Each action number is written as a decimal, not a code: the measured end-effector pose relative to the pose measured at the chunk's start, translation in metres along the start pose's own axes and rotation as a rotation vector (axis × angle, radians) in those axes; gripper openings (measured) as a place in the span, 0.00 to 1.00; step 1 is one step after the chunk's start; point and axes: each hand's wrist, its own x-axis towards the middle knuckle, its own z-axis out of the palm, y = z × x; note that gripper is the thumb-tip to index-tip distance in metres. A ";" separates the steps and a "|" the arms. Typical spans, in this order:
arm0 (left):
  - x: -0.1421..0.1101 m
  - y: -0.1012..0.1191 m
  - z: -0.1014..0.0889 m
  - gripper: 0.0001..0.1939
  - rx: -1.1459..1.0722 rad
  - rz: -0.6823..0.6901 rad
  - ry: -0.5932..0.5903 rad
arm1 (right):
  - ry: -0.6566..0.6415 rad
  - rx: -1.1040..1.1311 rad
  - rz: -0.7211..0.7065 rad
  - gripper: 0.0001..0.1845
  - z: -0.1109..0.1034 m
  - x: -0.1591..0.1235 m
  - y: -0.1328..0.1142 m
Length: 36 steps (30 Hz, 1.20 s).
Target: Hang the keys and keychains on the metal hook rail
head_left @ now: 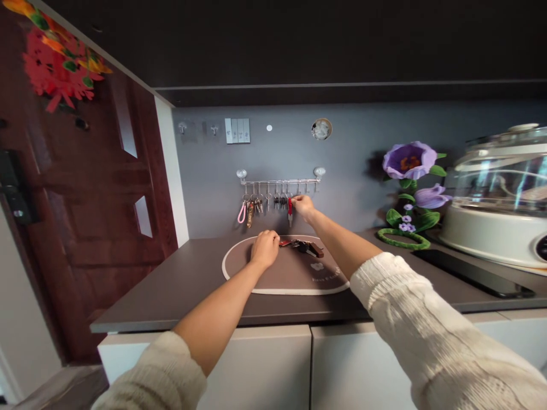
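A metal hook rail [280, 181] is fixed to the grey wall, and several key bunches [253, 206] hang from it. My right hand [303, 207] reaches up to the rail with fingers pinched on a red key tag [289, 206] that hangs there. My left hand [265, 249] rests closed on an oval brown mat [294, 279] on the counter. Its fingers touch a bunch of keys with a dark fob [304, 246] that lies on the mat.
A dark red door [85, 228] stands at the left. A purple knitted flower [409, 191] and a white appliance with a clear lid [498, 205] stand at the right. A black flat device [474, 273] lies on the counter. Light switches [237, 130] are above the rail.
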 end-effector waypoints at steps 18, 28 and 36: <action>0.000 -0.005 0.000 0.10 -0.016 0.091 -0.043 | -0.154 -0.222 -0.092 0.06 -0.032 -0.083 0.001; 0.001 -0.008 0.002 0.09 -0.034 0.092 -0.082 | -0.352 -0.726 -0.307 0.07 -0.048 -0.105 0.024; 0.001 -0.008 0.000 0.07 -0.042 0.122 -0.098 | -0.483 -0.922 -0.504 0.08 -0.041 -0.098 0.034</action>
